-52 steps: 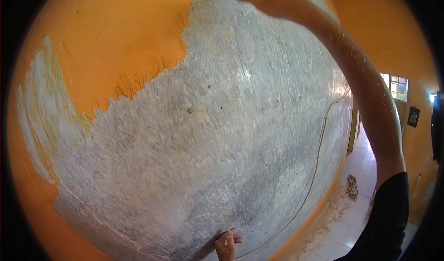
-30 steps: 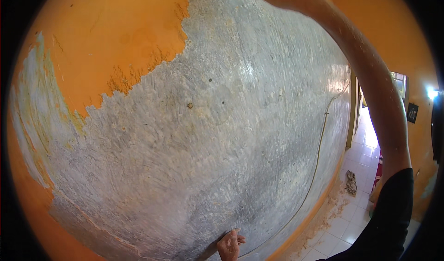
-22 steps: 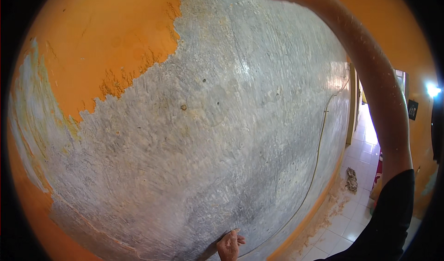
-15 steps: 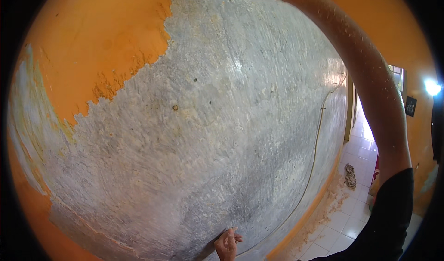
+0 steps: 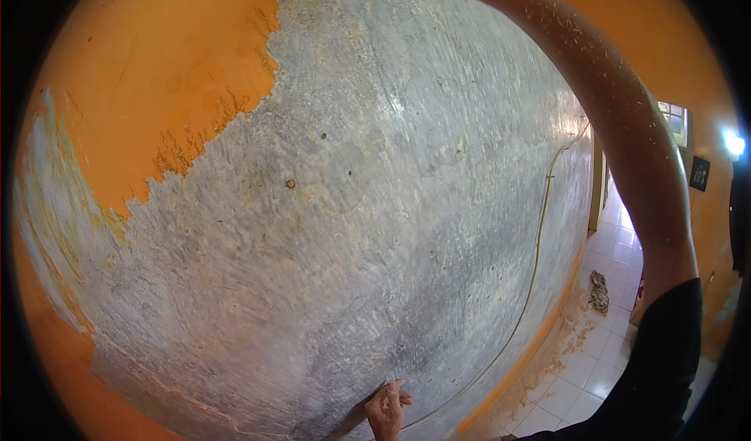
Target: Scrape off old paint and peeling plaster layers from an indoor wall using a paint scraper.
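A wide wall of bare grey plaster (image 5: pixel 344 230) fills the middle of the view, its surface rough and streaked. Orange paint (image 5: pixel 164 66) still covers its upper left, ending in a ragged, flaking edge. At the bottom, my left hand (image 5: pixel 385 410) rests against or very close to the plaster, its fingers loosely bent and apart, with nothing visible in them. My right arm (image 5: pixel 626 120), dotted with pale flakes, reaches up across the right side in a black sleeve (image 5: pixel 665 363). The right hand lies beyond the top edge, so its fingers and anything in them are hidden.
A thin cable (image 5: pixel 537 261) runs down the plaster on the right. Orange scrapings (image 5: pixel 559 355) lie along the wall's foot on white floor tiles (image 5: pixel 579 369). A crumpled cloth (image 5: pixel 598 292) is on the floor near the doorway. A small dark frame (image 5: pixel 700 173) hangs on the far orange wall.
The view has shifted slightly, so the floor and cloth sit a little further right. My right arm stays raised, and my left hand keeps nearly the same place at the wall.
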Demonstrator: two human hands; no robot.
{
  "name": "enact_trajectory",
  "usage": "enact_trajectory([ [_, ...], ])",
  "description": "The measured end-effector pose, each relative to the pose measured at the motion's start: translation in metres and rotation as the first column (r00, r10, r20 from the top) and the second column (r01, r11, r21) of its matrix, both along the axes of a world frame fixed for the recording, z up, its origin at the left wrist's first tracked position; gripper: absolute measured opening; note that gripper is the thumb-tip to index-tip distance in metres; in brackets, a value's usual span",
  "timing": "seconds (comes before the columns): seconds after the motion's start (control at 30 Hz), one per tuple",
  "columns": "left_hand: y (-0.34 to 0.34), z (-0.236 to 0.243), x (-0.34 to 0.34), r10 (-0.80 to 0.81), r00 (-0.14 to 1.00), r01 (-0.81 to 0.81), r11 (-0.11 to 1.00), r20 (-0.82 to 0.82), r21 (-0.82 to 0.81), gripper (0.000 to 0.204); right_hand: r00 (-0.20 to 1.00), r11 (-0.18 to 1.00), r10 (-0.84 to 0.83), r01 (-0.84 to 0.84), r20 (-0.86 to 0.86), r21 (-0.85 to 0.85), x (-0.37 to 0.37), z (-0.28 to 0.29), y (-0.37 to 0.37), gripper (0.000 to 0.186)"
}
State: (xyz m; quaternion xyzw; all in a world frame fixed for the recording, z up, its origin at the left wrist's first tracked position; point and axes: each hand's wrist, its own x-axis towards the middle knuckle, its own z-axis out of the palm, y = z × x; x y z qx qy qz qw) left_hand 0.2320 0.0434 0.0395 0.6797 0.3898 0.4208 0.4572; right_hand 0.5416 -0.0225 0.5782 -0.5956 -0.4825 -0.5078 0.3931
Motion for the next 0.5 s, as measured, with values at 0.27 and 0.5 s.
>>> enact_trajectory([
  [0.27, 0.001, -0.01, -0.003, 0.019, 0.99, -0.015, 0.999, 0.137, -0.035, 0.037, 0.998, 0.996, 0.07, -0.069, 0.008, -0.055, -0.002, 0.007, -0.008, 0.034],
  [0.5, -0.004, -0.012, -0.001, 0.028, 0.984, -0.022, 0.999, 0.174, -0.039, 0.036, 0.996, 0.993, 0.079, -0.082, -0.031, -0.083, 0.006, 0.015, -0.01, 0.038],
])
